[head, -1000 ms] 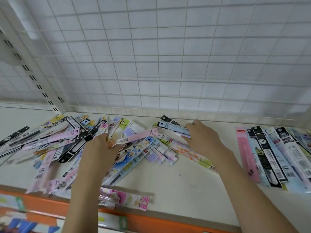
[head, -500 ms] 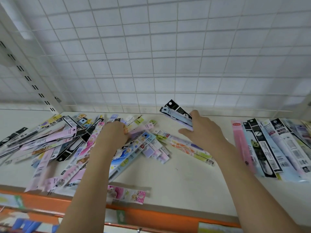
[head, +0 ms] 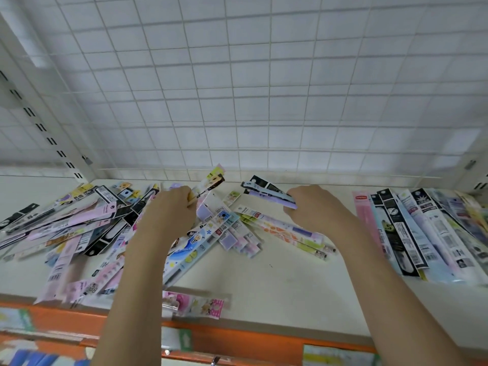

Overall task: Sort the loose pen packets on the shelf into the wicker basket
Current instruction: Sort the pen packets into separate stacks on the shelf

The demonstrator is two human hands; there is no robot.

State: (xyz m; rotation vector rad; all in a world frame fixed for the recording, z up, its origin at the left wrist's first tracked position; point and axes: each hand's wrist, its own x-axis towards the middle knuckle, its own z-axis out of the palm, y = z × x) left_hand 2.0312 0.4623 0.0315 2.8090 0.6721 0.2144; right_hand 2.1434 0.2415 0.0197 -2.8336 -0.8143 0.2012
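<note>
On the shelf (head: 277, 281), the left hand (head: 169, 210) pinches a few pen packets (head: 208, 182) lifted at 12 o'clock, and the right hand (head: 314, 207) grips a small bundle (head: 266, 190). A loose pile (head: 79, 228) spreads at 9 o'clock, a neat row (head: 422, 233) at 3 o'clock. One pink packet (head: 195, 305) lies at the orange front edge (head: 237, 336); bare shelf is between the arms.

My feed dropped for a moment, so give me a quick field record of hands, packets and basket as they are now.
left hand: grips a few packets, lifted off the pile
right hand: grips a small stack of packets
loose pile: spread over left and middle of shelf
right row: packets laid side by side
wicker basket: not in view
</note>
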